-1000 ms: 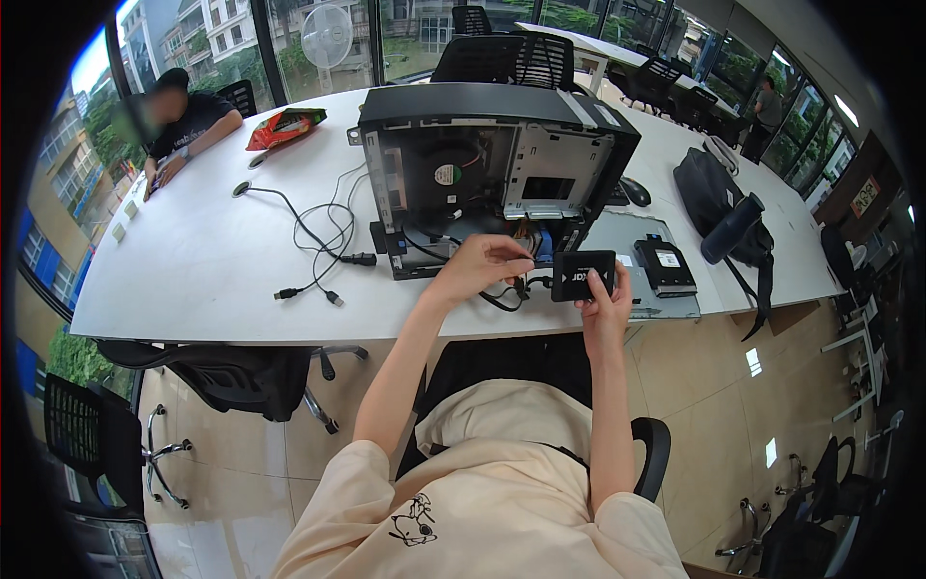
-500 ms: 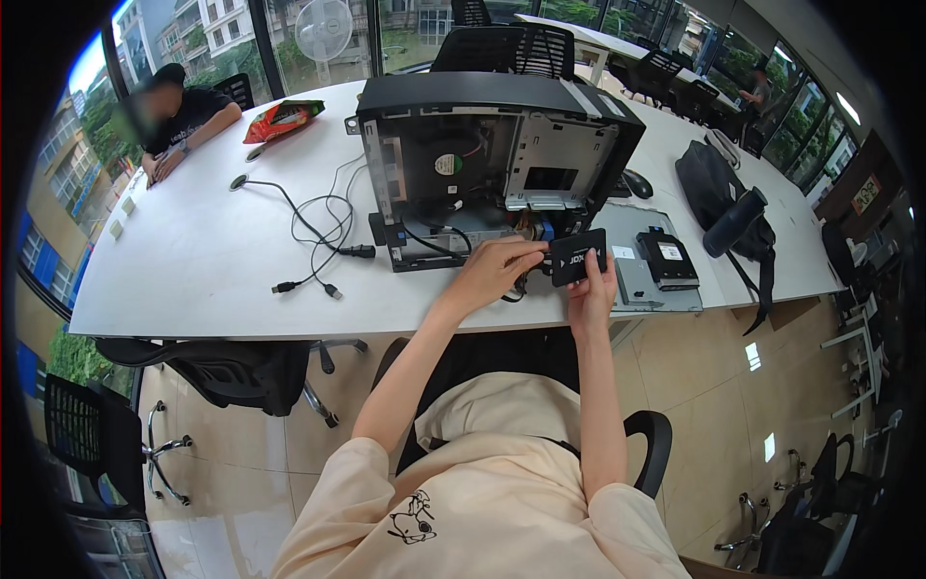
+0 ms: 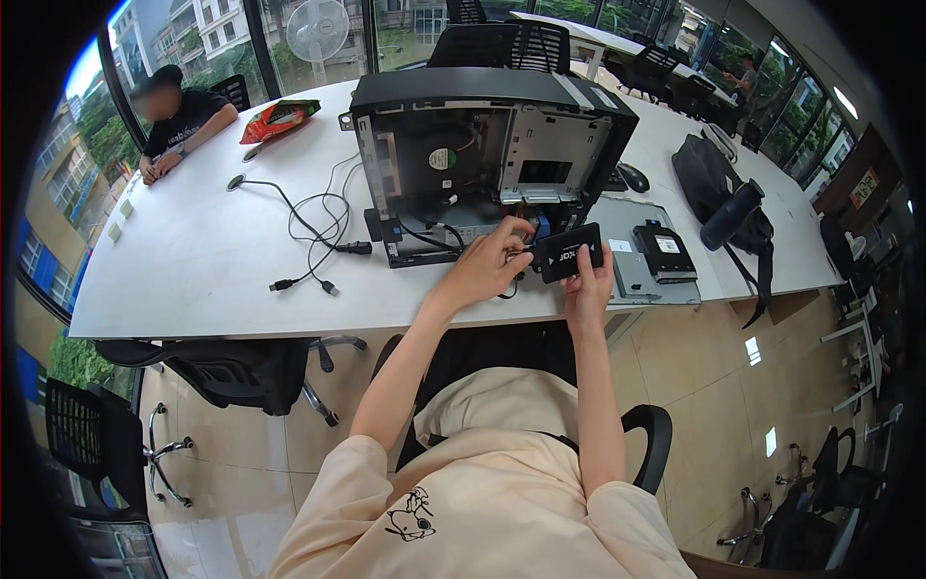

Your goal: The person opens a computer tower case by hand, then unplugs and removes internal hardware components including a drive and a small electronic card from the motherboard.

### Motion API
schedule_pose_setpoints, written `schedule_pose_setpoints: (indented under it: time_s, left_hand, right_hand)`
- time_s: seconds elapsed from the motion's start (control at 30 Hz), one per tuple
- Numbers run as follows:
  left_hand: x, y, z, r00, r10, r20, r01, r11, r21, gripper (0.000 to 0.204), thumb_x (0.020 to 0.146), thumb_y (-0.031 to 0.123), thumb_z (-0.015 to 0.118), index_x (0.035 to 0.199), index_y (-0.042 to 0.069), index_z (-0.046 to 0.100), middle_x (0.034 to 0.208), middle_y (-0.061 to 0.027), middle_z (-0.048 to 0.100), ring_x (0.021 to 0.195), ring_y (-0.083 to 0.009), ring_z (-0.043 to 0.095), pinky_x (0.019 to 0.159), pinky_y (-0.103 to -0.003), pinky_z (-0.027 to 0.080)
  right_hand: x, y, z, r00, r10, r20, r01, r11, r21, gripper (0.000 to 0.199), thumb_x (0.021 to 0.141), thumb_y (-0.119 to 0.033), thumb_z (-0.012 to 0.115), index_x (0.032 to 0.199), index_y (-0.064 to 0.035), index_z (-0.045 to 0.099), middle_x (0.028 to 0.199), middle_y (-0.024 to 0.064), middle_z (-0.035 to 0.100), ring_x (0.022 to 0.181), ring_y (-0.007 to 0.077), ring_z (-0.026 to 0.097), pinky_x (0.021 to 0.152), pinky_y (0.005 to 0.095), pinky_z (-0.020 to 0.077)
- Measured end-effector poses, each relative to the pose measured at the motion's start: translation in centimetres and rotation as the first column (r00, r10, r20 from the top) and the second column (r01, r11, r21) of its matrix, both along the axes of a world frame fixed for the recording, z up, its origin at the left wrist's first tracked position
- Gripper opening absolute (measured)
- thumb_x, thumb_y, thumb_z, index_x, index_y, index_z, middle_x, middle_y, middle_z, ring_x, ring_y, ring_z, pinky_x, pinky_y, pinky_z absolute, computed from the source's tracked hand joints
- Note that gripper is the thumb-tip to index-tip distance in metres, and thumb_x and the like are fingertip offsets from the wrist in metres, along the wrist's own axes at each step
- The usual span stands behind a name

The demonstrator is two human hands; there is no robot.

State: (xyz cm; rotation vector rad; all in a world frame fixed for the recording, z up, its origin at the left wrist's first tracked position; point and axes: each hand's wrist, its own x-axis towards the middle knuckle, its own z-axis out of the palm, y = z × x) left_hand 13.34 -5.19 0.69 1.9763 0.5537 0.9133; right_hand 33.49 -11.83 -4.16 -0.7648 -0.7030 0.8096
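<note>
My right hand [image 3: 587, 289] is closed on a flat black solid-state drive [image 3: 569, 255], with the thumb across its face. At the drive's left edge, my left hand [image 3: 487, 262] has its thumb and fingertips pinched on a thin dark cable; its end is mostly hidden behind the fingers. Part of a dark cable [image 3: 520, 283] loops down below them. Right behind both hands, an opened desktop computer case [image 3: 463, 82] lies on its side, its metal interior facing me. Inside it, more black cables [image 3: 434, 236] run along the lower edge.
To the right, a grey metal side panel [image 3: 666, 289] bears a black optical drive [image 3: 666, 253]. Beyond are a mouse [image 3: 633, 177], a backpack [image 3: 709, 169] and a dark bottle [image 3: 733, 214]. Loose cables [image 3: 313, 217] and a red snack bag [image 3: 278, 122] lie left; another person [image 3: 188, 121] sits there.
My left hand's fingers have curled more, rising slightly at the drive's edge. The drive has shifted a little left and tilted in my right hand.
</note>
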Motion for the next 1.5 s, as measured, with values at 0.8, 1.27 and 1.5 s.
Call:
schedule_pose_setpoints:
  time_s: [0.8,1.27,1.5]
  left_hand:
    - [0.7,0.0,-0.6,0.995,0.087,-0.044,-0.083,0.993,0.087,0.036,0.1,0.019,0.065,0.128,0.006,0.046,0.082,-0.0101,0.068,0.065,-0.0208,0.05,0.067,-0.036,0.042]
    - [0.0,0.0,-1.0,0.995,0.083,-0.048,-0.078,0.991,0.105,0.035,0.1,0.017,0.064,0.128,0.006,0.046,0.089,-0.0129,0.071,0.067,-0.0235,0.052,0.069,-0.037,0.045]
    - [-0.3,0.1,-1.2,0.999,-0.018,-0.036,0.017,0.999,-0.032,0.034,0.102,0.013,0.063,0.131,0.007,0.046,0.089,-0.0091,0.068,0.07,-0.0146,0.052,0.068,-0.031,0.044]
  right_hand:
    - [-0.2,-0.3,0.5,1.0,-0.001,-0.008,0.001,1.0,-0.025,0.031,0.106,-0.024,0.067,0.127,-0.0081,0.053,0.09,0.0028,0.069,0.065,0.0082,0.065,0.052,0.0218,0.0506]
    - [-0.5,-0.6,0.0,0.985,-0.01,0.173,0.015,1.0,-0.027,0.027,0.104,-0.021,0.069,0.12,-0.005,0.053,0.095,0.005,0.07,0.071,0.0108,0.07,0.053,0.0247,0.0553]
    - [0.5,-0.4,-0.2,0.976,0.086,0.199,-0.073,0.995,-0.069,0.023,0.104,-0.02,0.069,0.113,-0.0046,0.056,0.091,0.0052,0.071,0.07,0.0105,0.07,0.054,0.025,0.0562]
